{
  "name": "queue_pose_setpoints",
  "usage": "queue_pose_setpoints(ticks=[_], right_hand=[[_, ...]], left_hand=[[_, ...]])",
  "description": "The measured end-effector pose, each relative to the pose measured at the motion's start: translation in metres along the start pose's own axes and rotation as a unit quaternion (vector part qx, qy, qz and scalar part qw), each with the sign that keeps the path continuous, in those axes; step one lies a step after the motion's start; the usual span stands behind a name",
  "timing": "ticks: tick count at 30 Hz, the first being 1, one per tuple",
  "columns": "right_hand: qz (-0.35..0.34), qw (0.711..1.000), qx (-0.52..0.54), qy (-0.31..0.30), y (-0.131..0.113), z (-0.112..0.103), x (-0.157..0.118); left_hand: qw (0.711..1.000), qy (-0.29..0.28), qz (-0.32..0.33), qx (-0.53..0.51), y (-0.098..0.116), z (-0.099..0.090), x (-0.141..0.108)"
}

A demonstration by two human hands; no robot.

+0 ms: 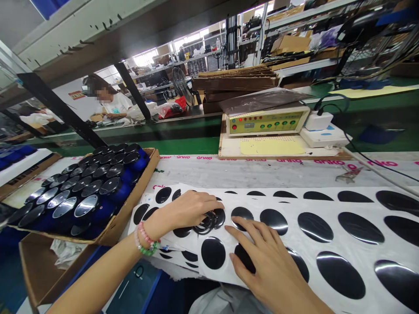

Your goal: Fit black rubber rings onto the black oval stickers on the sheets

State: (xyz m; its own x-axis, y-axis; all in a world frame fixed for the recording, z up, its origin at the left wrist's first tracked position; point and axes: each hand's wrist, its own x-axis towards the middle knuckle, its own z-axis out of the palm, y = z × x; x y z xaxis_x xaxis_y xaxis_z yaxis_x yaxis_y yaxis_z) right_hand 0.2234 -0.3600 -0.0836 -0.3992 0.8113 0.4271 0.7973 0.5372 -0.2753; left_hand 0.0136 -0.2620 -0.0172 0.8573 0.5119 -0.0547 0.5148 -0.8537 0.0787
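White sheets bearing rows of black discs, round or oval in the picture, lie on the bench in front of me. My left hand, with pink and green beads at its wrist, is closed around several thin black rings over the left part of the sheets. To its right, my right hand rests on the top sheet with fingers spread, near a black disc and partly over another. Nothing shows in the right hand.
A carton of blue cylinders with shiny black tops stands at the left, above another open box. Behind the sheets are a control unit and a white plug adapter. A person sits farther back.
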Motion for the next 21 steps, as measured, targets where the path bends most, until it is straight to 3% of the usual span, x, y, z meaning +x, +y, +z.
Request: queue_pose_setpoints(ticks=[7,15,21], right_hand=[[0.002,1.000,0.004,-0.009,0.000,0.000,0.001],[0.018,0.999,0.015,-0.038,-0.004,0.000,0.000],[0.035,0.998,0.032,-0.044,-0.004,0.001,0.000]], left_hand=[[0.997,-0.016,0.003,-0.069,-0.001,-0.001,0.000],[0.996,-0.039,-0.004,-0.078,0.001,0.000,0.000],[0.995,-0.021,-0.023,-0.095,0.004,0.001,-0.007]])
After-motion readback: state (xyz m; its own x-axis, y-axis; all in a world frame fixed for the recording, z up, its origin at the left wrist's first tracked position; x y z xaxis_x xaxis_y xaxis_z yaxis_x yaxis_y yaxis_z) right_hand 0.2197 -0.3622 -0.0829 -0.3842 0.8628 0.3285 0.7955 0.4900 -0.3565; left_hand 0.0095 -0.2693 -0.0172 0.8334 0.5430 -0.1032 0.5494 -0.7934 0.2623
